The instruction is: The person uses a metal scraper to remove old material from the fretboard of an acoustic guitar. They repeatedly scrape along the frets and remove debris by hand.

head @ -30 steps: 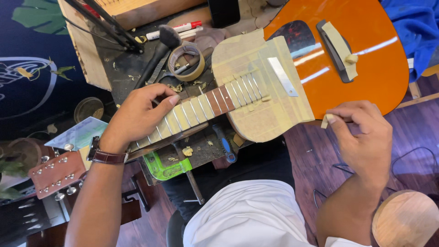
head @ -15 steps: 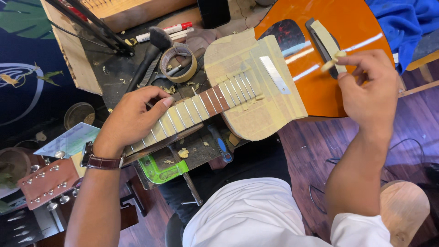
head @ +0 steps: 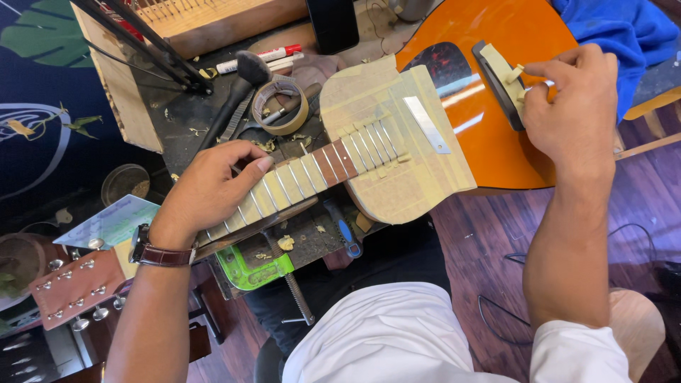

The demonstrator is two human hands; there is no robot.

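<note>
Two bare hands work on one orange guitar (head: 511, 106), and every place below is told from that guitar.

Far out at its left end is the brown headstock (head: 74, 287) with shiny pegs. Next along, the left hand (head: 213, 188) lies flat on top of the neck (head: 298, 177). Its fingers are spread and a little bent, pressing down, not wrapped around anything. A brown watch (head: 159, 252) sits on that wrist. Under the neck a green clamp (head: 252, 266) pokes out, and behind the neck a roll of tape (head: 280, 106) lies on the messy worktop (head: 177, 120).

In the middle of the guitar, tan masking tape (head: 397, 152) covers the top near the neck, with a thin metal strip (head: 427, 125) lying on it.

At the right end of the guitar, the right hand (head: 574, 113) is over the dark bridge (head: 496, 85). Its fingers are pinched nearly closed on a small pale piece (head: 512, 73) at the bridge. What that piece is I cannot tell.

I think the guitar is light, hollow and hard, and its shiny top looks slippery and easy to scratch. The neck looks like the safest place to hold it. A blue cloth (head: 624, 35) lies just past the guitar's right side.
</note>
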